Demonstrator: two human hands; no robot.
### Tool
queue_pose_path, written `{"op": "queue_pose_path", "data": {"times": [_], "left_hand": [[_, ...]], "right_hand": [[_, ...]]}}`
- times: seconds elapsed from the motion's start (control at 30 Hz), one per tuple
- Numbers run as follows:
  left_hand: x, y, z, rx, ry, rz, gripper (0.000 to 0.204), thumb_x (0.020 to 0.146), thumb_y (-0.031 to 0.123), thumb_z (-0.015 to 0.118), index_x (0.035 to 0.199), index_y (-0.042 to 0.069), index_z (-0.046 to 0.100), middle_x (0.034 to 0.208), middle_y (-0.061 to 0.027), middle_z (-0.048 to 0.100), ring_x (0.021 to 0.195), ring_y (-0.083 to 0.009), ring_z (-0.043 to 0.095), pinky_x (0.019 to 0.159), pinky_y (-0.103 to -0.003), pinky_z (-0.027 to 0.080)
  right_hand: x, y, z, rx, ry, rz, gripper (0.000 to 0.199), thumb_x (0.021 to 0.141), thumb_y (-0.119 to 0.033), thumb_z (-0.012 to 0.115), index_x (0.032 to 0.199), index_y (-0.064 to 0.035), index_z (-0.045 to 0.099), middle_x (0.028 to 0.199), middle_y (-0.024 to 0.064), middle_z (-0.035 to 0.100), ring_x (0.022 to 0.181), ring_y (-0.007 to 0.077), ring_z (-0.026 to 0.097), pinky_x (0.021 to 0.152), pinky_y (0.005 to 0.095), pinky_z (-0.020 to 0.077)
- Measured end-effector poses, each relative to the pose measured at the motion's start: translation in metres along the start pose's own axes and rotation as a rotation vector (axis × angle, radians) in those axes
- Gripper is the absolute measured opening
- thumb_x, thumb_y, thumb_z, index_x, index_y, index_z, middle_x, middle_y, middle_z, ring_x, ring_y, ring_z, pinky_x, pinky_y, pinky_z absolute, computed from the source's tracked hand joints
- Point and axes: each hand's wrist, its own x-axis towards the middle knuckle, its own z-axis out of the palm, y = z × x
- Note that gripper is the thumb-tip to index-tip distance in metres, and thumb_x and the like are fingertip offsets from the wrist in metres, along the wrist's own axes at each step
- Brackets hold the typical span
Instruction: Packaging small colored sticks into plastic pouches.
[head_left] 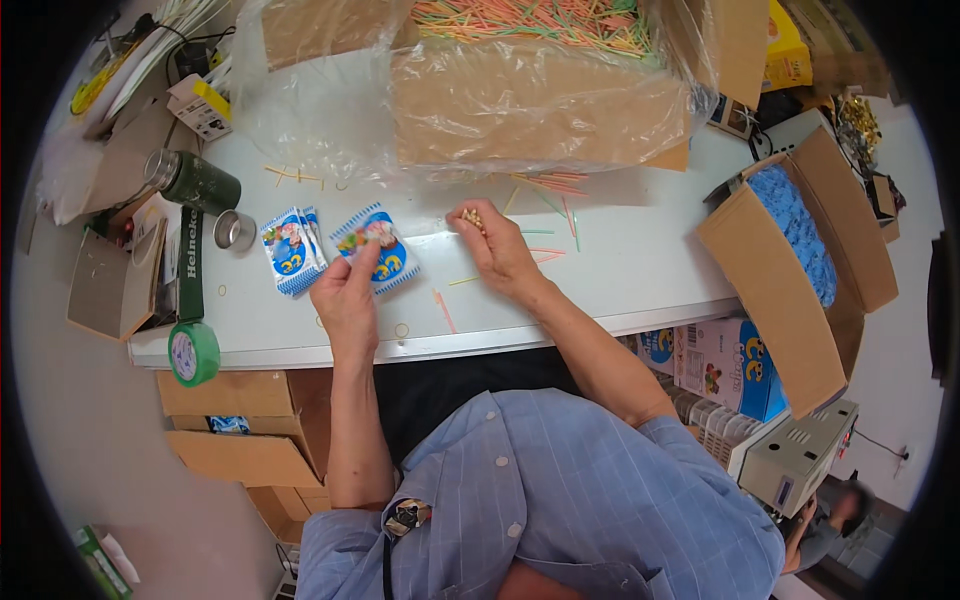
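My left hand (345, 308) pinches a blue-and-white printed packet (392, 268) by its lower left part, above the white table. Just left of it lies a small stack of similar packets (284, 254). To the right, my right hand (500, 258) is closed round a bundle of thin sticks (473, 219), whose pale ends show past the fingers. Loose thin coloured sticks (555, 183) in pink, green and yellow are scattered around my right hand. Behind stands a large plastic-lined cardboard box (540, 105), heaped with coloured sticks (540, 22).
On the left stand a dark green flask (205, 183), a metal cup (234, 231) and a roll of green tape (194, 354). An open cardboard box (772, 290) with blue packets is at the right. Rubber bands (402, 330) lie near the front edge. Another person (825, 525) is at lower right.
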Motion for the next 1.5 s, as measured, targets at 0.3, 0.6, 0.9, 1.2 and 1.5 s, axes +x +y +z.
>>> {"op": "queue_pose_path", "data": {"times": [0.3,0.6,0.9,1.2,1.5], "left_hand": [[-0.017,0.009,-0.022,0.232,-0.340,-0.081,0.020,0.093,0.014,0.067,0.093,-0.005,0.074,0.078,-0.0029,0.071,0.070,-0.0033,0.058,0.063,-0.020,0.046],[-0.026,0.011,-0.015,0.360,-0.647,-0.184,0.017,0.091,0.011,0.069,0.098,-0.003,0.074,0.083,-0.0053,0.073,0.074,-0.0067,0.064,0.069,-0.022,0.052],[-0.027,0.008,-0.002,0.309,-0.738,-0.223,0.021,0.092,0.017,0.067,0.095,-0.002,0.075,0.079,-0.0051,0.073,0.072,-0.0051,0.061,0.067,-0.021,0.049],[-0.027,0.005,-0.001,0.286,-0.717,-0.268,0.022,0.092,0.018,0.068,0.095,-0.003,0.075,0.080,-0.0056,0.072,0.073,-0.0061,0.062,0.067,-0.022,0.050],[-0.028,-0.004,-0.002,0.244,-0.667,-0.263,0.018,0.090,0.011,0.070,0.101,-0.003,0.073,0.085,-0.0058,0.073,0.076,-0.0068,0.064,0.070,-0.022,0.052]], "right_hand": [[0.005,0.006,-0.006,0.254,0.016,0.062,0.018,0.101,-0.016,0.052,0.113,-0.0030,0.055,0.102,0.0105,0.068,0.103,0.0215,0.065,0.093,0.0309,0.0482],[0.001,-0.058,-0.017,1.198,-0.124,0.089,0.017,0.102,-0.017,0.050,0.116,-0.0063,0.051,0.108,0.0120,0.066,0.117,0.0335,0.061,0.105,0.0443,0.0460],[-0.014,-0.058,-0.015,1.197,-0.196,0.108,0.017,0.102,-0.015,0.048,0.116,-0.0060,0.050,0.106,0.0124,0.068,0.118,0.0350,0.060,0.113,0.0480,0.0347],[-0.019,-0.050,-0.015,1.157,-0.247,0.173,0.018,0.102,-0.017,0.049,0.115,-0.0051,0.051,0.105,0.0139,0.068,0.115,0.0342,0.062,0.111,0.0465,0.0371],[-0.019,-0.045,-0.009,0.808,-0.212,0.145,0.022,0.103,-0.019,0.049,0.116,-0.0025,0.054,0.099,0.0114,0.067,0.119,0.0300,0.060,0.100,0.0414,0.0476]]}}
